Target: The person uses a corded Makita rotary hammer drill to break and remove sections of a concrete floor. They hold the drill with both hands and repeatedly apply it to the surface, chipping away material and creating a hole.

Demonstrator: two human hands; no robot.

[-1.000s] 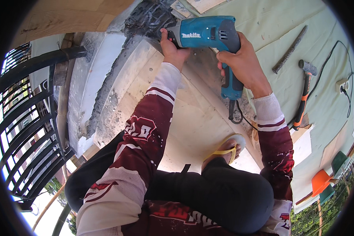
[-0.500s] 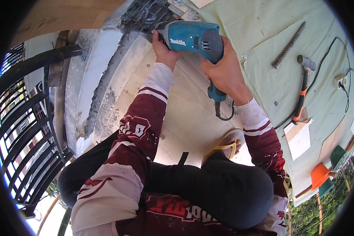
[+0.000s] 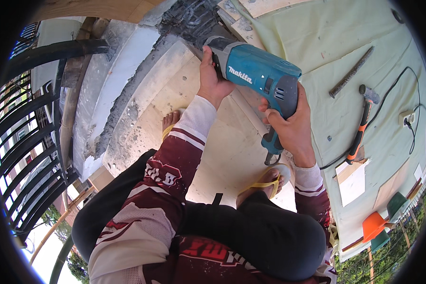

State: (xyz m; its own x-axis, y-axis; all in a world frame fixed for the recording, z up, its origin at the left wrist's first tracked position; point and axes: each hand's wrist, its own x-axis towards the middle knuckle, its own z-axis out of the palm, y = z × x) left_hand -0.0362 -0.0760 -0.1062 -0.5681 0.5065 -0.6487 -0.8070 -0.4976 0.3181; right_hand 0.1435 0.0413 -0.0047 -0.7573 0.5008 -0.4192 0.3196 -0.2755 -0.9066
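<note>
At the top middle of the view, close to a patch of broken concrete (image 3: 187,21), is a blue and grey power drill (image 3: 258,71). It is held aslant over a pale board (image 3: 222,146), its front end pointing up and left toward the rubble; whether its tip touches anything is hidden. The left hand (image 3: 214,80) is clasped on the front of the drill, thumb up along the near side and palm beneath. The right hand (image 3: 291,125) is wrapped around the rear handle. A cord (image 3: 271,159) loops from the handle's lower end.

Below the hands, one foot (image 3: 274,177) in a yellow-strapped sandal (image 3: 259,185) rests on the board, and the other foot (image 3: 169,118) shows just beside the left forearm. The person's knees, in black trousers (image 3: 270,232), are bent underneath.

To the right, on a pale green sheet (image 3: 312,28), lie a dark metal rod (image 3: 351,72) and, near it, a hammer (image 3: 359,125) with an orange and black handle. Further right, a plug sits in a white socket block (image 3: 406,117). A white scrap (image 3: 352,187) lies below the hammer, and an orange chair (image 3: 374,226) stands beyond. Along the left side runs a black railing (image 3: 27,150).
</note>
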